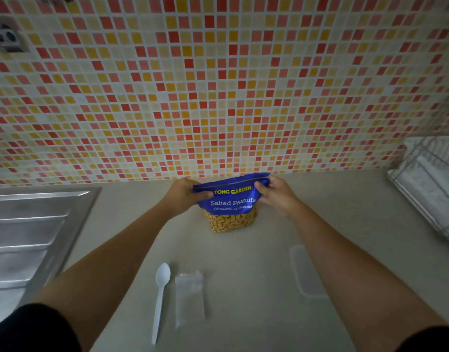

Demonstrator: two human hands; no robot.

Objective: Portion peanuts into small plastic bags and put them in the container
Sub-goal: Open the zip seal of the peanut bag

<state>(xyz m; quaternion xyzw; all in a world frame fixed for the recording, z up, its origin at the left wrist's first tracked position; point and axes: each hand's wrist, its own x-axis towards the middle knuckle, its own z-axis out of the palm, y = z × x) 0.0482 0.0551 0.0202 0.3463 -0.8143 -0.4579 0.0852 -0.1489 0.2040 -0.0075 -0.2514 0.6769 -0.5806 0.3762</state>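
A blue Salted Peanuts bag (231, 199) stands upright on the beige counter near the tiled wall, peanuts showing through its clear lower part. My left hand (185, 195) grips the bag's top left corner and my right hand (276, 193) grips its top right corner. Nearer to me lie a white plastic spoon (161, 293) and a small stack of clear plastic bags (189, 298) side by side. A clear plastic container (303, 270) lies flat under my right forearm, partly hidden by it.
A steel sink drainboard (32, 237) fills the left side. A wire dish rack (431, 184) stands at the right edge. The mosaic tiled wall (218, 85) rises right behind the peanut bag, with a wall socket (4, 35) at upper left.
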